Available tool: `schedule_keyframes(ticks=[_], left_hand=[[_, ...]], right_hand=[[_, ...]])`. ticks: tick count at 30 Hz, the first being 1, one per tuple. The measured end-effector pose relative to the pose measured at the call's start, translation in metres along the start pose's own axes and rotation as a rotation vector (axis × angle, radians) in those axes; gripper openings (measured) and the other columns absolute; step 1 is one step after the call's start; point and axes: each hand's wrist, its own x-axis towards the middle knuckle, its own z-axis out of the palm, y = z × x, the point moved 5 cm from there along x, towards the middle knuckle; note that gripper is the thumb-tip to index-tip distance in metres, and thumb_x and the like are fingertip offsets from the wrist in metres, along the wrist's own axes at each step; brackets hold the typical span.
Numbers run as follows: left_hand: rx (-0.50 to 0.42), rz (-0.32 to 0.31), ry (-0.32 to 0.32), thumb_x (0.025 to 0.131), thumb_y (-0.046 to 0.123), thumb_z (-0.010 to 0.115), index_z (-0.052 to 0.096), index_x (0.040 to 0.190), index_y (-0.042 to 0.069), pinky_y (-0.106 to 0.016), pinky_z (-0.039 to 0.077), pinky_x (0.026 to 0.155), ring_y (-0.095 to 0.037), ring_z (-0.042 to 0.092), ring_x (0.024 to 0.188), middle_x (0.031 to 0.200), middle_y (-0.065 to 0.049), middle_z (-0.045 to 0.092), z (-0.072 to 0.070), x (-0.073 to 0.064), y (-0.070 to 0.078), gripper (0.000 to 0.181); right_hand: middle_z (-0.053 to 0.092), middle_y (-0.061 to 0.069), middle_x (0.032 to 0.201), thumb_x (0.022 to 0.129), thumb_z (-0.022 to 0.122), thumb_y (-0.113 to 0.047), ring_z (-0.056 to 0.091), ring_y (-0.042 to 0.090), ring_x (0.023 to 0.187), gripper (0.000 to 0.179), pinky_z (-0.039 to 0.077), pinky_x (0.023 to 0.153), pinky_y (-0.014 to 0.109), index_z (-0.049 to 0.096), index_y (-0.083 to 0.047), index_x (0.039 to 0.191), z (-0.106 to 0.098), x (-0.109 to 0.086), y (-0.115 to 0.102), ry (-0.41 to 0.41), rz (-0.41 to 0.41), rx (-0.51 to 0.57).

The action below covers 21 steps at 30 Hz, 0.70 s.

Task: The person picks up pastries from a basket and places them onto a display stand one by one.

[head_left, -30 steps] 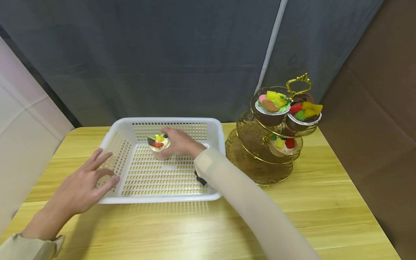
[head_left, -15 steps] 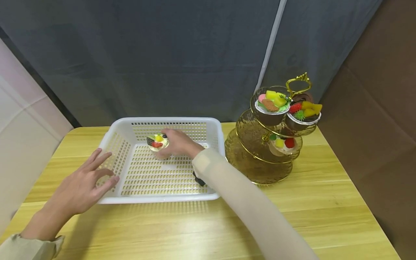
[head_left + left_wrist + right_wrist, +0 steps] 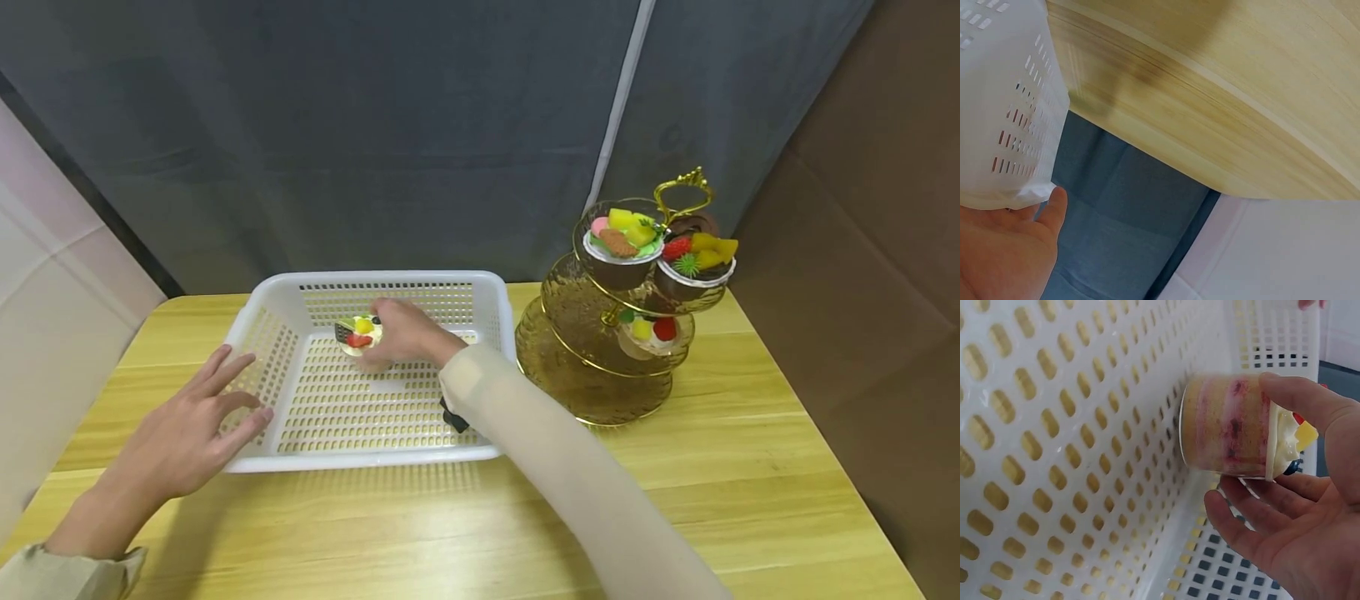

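Inside the white basket, my right hand grips a clear dessert cup between thumb and fingers. Pink and cake-coloured layers show through its wall. White cream with yellow and red fruit tops it; the cup stands upright, its base close to the perforated basket floor. In the head view the hand hides much of the cup's right side. My left hand is at the basket's left rim with fingers spread and loosely bent. The left wrist view shows its fingers right at the rim.
A three-tier gold stand is to the right of the basket. Two dark fruit-topped cups, one chocolate cup among them, sit on its top tier, and another dessert cup is lower down. A grey curtain hangs behind the wooden table.
My right hand and the dessert cup have shifted very slightly left and down in the head view, which itself has turned a little. The left hand keeps its place at the rim.
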Motion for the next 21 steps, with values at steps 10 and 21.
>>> schedule_keyframes(ticks=[10, 21], left_hand=[[0.002, 0.004, 0.002, 0.097, 0.036, 0.06, 0.076, 0.095, 0.0, -0.07, 0.043, 0.081, -0.038, 0.013, 0.151, 0.148, -0.024, 0.043, 0.001, 0.0, -0.001, 0.039], [-0.001, 0.014, 0.007, 0.097, 0.035, 0.06, 0.076, 0.095, -0.001, -0.072, 0.041, 0.086, -0.041, 0.015, 0.15, 0.147, -0.025, 0.044, 0.002, 0.002, -0.001, 0.04]], right_hand=[[0.054, -0.001, 0.141, 0.075, 0.083, -0.038, 0.052, 0.016, 0.127, 0.085, 0.043, 0.101, 0.026, 0.045, -0.012, 0.147, -0.015, -0.011, -0.018, 0.033, -0.024, -0.02], [0.06, -0.006, 0.129, 0.074, 0.082, -0.039, 0.056, 0.009, 0.112, 0.076, 0.046, 0.089, 0.025, 0.052, -0.018, 0.14, -0.043, -0.034, -0.02, 0.117, -0.085, -0.007]])
